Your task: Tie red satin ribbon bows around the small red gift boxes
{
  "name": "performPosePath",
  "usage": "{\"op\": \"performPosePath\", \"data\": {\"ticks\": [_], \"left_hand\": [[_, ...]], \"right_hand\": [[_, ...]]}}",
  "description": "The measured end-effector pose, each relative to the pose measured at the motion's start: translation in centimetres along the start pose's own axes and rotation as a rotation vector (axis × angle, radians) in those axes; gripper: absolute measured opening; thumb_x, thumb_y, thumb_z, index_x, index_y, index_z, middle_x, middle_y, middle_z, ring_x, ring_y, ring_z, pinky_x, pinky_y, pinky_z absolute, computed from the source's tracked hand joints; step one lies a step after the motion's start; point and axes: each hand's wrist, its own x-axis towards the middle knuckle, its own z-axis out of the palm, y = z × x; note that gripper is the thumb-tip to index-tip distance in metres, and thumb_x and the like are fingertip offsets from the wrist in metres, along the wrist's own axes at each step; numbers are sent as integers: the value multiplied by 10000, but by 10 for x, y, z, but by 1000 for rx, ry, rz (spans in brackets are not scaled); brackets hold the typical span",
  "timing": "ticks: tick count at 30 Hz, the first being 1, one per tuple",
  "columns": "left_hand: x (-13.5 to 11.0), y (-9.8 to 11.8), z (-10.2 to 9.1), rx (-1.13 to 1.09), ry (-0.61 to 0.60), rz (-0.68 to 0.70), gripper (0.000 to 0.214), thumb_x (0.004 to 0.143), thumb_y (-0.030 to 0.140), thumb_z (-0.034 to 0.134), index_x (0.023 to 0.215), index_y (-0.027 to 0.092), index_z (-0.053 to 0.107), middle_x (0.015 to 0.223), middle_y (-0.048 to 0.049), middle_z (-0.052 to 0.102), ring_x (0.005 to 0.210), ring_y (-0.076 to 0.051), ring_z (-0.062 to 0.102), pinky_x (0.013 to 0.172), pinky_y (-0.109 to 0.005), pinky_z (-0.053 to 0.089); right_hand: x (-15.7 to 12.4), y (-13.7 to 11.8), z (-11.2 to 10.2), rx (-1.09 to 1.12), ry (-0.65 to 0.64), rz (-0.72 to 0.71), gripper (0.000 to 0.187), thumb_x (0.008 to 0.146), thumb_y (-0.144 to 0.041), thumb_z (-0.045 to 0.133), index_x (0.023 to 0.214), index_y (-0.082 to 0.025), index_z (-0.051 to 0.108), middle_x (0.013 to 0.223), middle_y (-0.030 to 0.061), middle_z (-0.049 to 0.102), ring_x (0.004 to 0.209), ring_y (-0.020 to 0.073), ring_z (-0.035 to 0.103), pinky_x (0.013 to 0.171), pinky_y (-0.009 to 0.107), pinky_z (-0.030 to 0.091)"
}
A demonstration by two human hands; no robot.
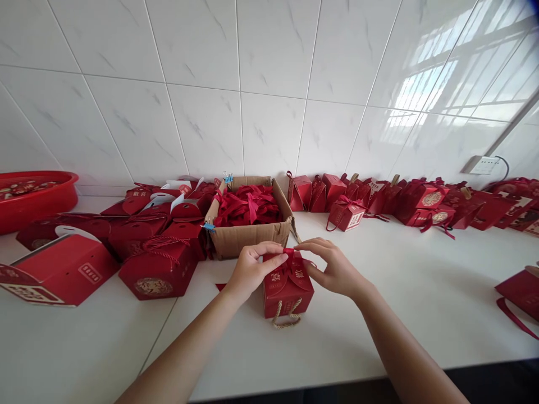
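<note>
A small red gift box with a rope handle stands on the white counter in front of me. A red ribbon lies across its top. My left hand pinches the ribbon at the box's top left, fingers closed. My right hand pinches the ribbon from the right side, fingers curled. Just behind the box is an open cardboard box full of red ribbons.
Unfolded and folded red gift boxes pile up at the left. A row of finished red boxes lines the tiled wall at the right. A red basin sits far left. Another red box lies at the right edge.
</note>
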Motion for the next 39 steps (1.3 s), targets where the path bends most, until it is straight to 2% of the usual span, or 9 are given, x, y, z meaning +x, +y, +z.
{"op": "performPosePath", "data": {"ticks": [6, 9, 13, 16, 20, 23, 27, 31, 39], "left_hand": [[-2, 0, 4, 36, 23, 54, 150, 701, 310, 744, 772, 182, 713, 877, -37, 678, 919, -189, 598, 865, -288, 450], [-2, 6, -2, 80, 24, 47, 178, 740, 345, 702, 794, 176, 691, 884, -35, 665, 925, -193, 587, 861, -289, 434], [-2, 13, -23, 301, 7, -190, 271, 771, 445, 639, 826, 185, 588, 874, -9, 614, 805, -172, 561, 725, -279, 423], [-4, 11, -38, 372, -115, -356, 350, 731, 500, 660, 845, 193, 536, 887, 5, 583, 725, -145, 525, 646, -257, 394], [-7, 5, -44, 257, -285, -497, 377, 746, 537, 632, 877, 189, 565, 816, 7, 591, 717, -155, 524, 627, -256, 364], [-6, -1, -41, 58, -359, -559, 361, 774, 518, 616, 893, 177, 631, 880, -30, 640, 837, -192, 555, 724, -282, 376], [-4, -7, -37, -79, -347, -546, 316, 748, 479, 654, 745, 163, 650, 761, -15, 613, 769, -164, 524, 728, -271, 361], [-2, -8, -37, -101, -288, -502, 328, 700, 438, 697, 597, 165, 547, 634, 22, 502, 651, -124, 437, 631, -248, 331], [-5, -2, -37, -118, -330, -545, 292, 716, 427, 686, 756, 180, 537, 661, 33, 483, 577, -106, 431, 538, -243, 280]], "right_hand": [[7, -9, 24, 183, 72, 54, 115, 845, -304, 618, 876, -200, 654, 821, 36, 680, 765, 169, 579, 764, 332, 430], [5, -8, 35, 243, 169, 101, 162, 862, -285, 594, 744, -194, 657, 800, 45, 667, 738, 162, 559, 729, 321, 422], [1, -5, 36, 328, 146, 139, 180, 867, -306, 585, 759, -211, 693, 857, 59, 684, 790, 180, 540, 750, 330, 422], [0, -1, 33, 385, 80, 124, 194, 882, -335, 565, 822, -228, 715, 828, 51, 698, 747, 174, 511, 758, 336, 408], [-1, 4, 32, 515, -5, 150, 236, 872, -393, 572, 835, -221, 729, 720, 41, 661, 695, 161, 495, 697, 305, 413], [-1, 4, 34, 646, -59, 227, 275, 869, -423, 568, 815, -202, 722, 735, 37, 633, 697, 149, 523, 666, 279, 423], [-2, 1, 36, 754, -76, 337, 297, 880, -422, 548, 784, -178, 688, 760, 35, 641, 675, 135, 534, 623, 253, 417], [-3, -1, 36, 668, -49, 345, 294, 876, -404, 558, 757, -168, 685, 761, 34, 626, 695, 133, 534, 652, 247, 415], [-1, -12, 37, 638, -11, 402, 313, 883, -412, 520, 724, -159, 613, 717, 18, 640, 616, 111, 507, 576, 220, 398]]}}
